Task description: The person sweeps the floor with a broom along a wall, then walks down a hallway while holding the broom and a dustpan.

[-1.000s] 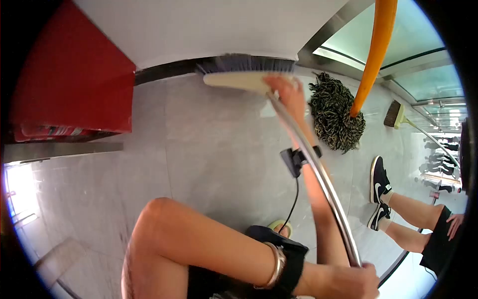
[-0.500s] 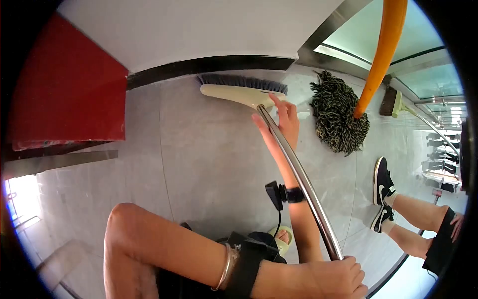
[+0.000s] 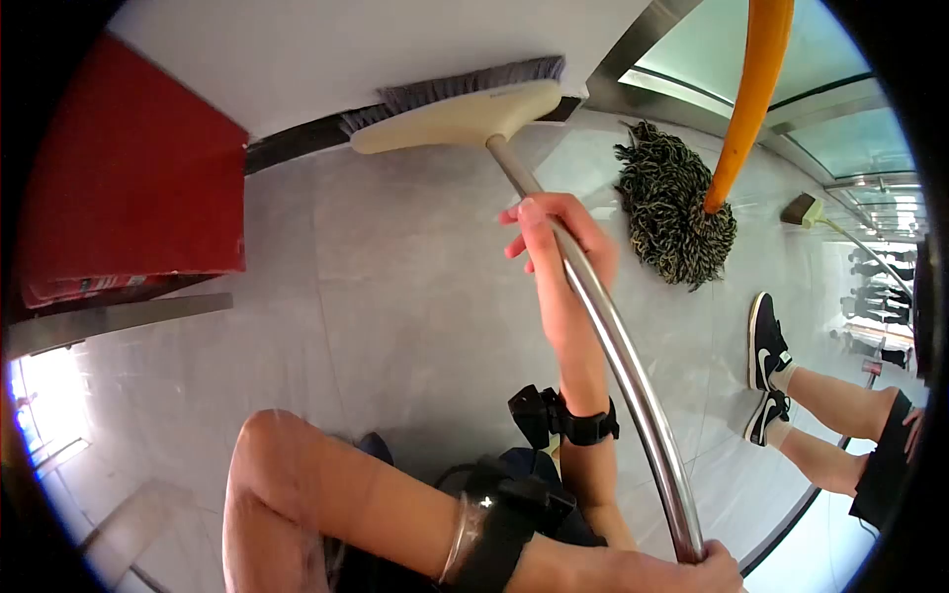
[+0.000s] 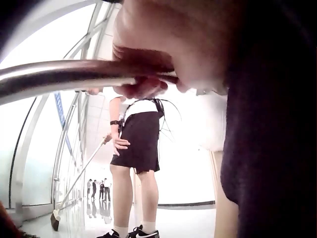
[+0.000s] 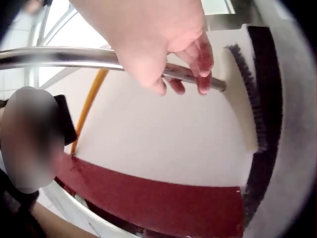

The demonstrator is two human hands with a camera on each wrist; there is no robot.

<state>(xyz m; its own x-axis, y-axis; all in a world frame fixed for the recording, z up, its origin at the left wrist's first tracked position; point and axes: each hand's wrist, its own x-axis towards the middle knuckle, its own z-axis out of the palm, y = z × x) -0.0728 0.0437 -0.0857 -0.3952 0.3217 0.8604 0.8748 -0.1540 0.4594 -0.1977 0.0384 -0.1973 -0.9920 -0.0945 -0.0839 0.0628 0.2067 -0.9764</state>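
A broom with a cream head (image 3: 445,117) and grey bristles (image 3: 474,84) lies across the foot of the white wall, its bristles overlapping the black skirting. From the head, a curved metal handle (image 3: 633,376) runs back towards the body. My right hand (image 3: 568,237) grips this handle a short way behind the head, thumb on top and fingers curled round; the right wrist view shows the same hand (image 5: 163,54) close behind the broom head (image 5: 237,99). Low in the head view, my left hand (image 3: 707,571) holds the handle's far end, its fingers partly hidden; the left wrist view shows the grip (image 4: 148,64) closely.
A dark string mop (image 3: 677,208) with an orange handle (image 3: 746,109) stands right of the broom. A red box (image 3: 138,178) is at the left. Another person's black shoes (image 3: 766,346) and a second broom (image 3: 803,211) are on the right, beside glass panels.
The right hand was at the broom head, then had its fingers loose beside the handle; now it grips the handle. The head came off the wall and is back against it, tilted. The left hand keeps its hold.
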